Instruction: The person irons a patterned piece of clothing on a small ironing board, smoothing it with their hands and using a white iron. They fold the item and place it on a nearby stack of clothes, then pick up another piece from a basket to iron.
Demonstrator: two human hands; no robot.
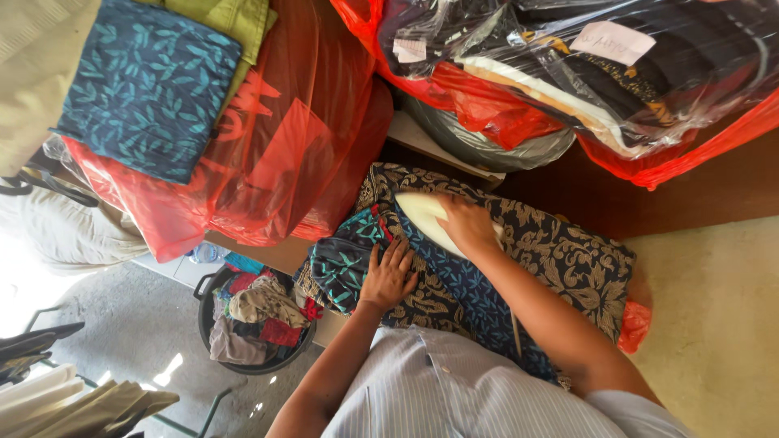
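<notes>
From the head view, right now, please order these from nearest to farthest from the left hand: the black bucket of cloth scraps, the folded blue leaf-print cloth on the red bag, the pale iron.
From the left hand:
1. Pale iron, just above-right, under the right hand.
2. Black bucket, lower left, on the floor.
3. Folded blue leaf-print cloth, far upper left, atop the red bag.

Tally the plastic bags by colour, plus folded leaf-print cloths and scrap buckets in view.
Red plastic bags: 2 (left, upper right)
Clear plastic bags: 1
Grey plastic bags: 1
Folded blue leaf-print cloths: 2 ()
Black scrap buckets: 1
Total: 7

Garment workshop: bagged folded clothes (617, 73), scrap bin (256, 320).
</notes>
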